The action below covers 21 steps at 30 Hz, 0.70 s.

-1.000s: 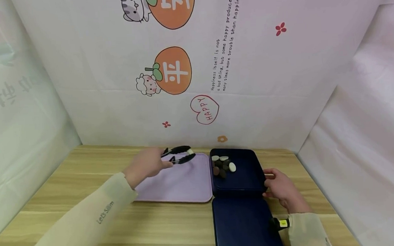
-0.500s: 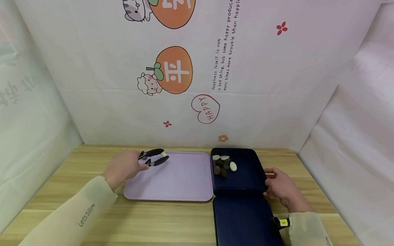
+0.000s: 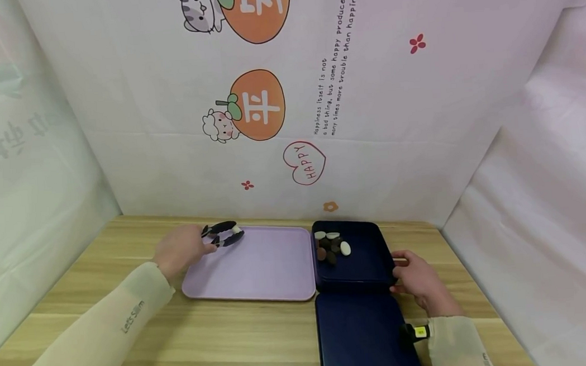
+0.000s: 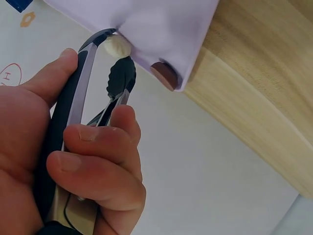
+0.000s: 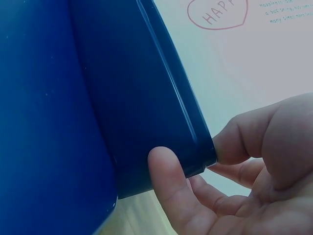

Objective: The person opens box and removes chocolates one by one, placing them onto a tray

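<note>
My left hand [image 3: 180, 250] grips black-and-silver tongs [image 3: 220, 228] over the left far part of the lilac tray [image 3: 258, 269]. Between the tong tips sits a cream-white ridged piece [image 4: 117, 45], close above the tray or touching it; I cannot tell which. A brown piece [image 4: 165, 75] rests in the tray's corner in the left wrist view. With its fingers around the side wall, my right hand [image 3: 420, 279] holds the dark blue box [image 3: 365, 251]. White, brown and blackish oval pieces [image 3: 332, 246] lie in a cluster at the box's left side.
A dark blue lid or shallow tray [image 3: 365, 335] lies in front of the box. Wooden tabletop [image 3: 242, 337] shows around the tray. A printed white sheet [image 3: 379, 116] rises behind the table, with more sheeting at both sides.
My left hand has moved left over the tray with the tongs and the white piece, and come slightly lower. The right hand stays on the box.
</note>
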Motion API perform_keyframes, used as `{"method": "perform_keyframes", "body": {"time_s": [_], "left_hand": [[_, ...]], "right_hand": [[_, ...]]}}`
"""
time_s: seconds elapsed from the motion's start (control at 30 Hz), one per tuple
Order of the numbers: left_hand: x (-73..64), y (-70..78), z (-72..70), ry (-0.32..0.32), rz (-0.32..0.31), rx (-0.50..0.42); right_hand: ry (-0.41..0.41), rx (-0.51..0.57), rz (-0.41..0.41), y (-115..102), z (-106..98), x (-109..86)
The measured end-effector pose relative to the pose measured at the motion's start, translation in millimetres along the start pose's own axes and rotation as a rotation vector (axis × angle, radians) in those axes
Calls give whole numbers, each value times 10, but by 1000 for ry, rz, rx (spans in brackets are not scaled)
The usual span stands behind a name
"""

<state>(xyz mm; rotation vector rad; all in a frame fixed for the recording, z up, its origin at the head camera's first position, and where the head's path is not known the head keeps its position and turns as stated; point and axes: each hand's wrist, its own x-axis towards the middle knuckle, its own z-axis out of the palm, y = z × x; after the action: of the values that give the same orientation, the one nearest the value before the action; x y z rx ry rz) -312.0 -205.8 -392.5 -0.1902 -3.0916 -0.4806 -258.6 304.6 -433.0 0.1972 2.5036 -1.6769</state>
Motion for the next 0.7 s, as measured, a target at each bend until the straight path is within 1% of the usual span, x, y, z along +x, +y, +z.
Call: {"method": "perform_keyframes", "body": {"time_s": [0.2,0.43,0.7], "left_hand": [[-2,-39,1,13,15,0],[-18,-38,-36,17,32,-10],[-32,-26,-42,-2,14,-35]], "right_hand": [[-6,4,-3,10,-4,13],[0,9,-1,18,-8,9],[-7,9,-3,16,-9,7]]}}
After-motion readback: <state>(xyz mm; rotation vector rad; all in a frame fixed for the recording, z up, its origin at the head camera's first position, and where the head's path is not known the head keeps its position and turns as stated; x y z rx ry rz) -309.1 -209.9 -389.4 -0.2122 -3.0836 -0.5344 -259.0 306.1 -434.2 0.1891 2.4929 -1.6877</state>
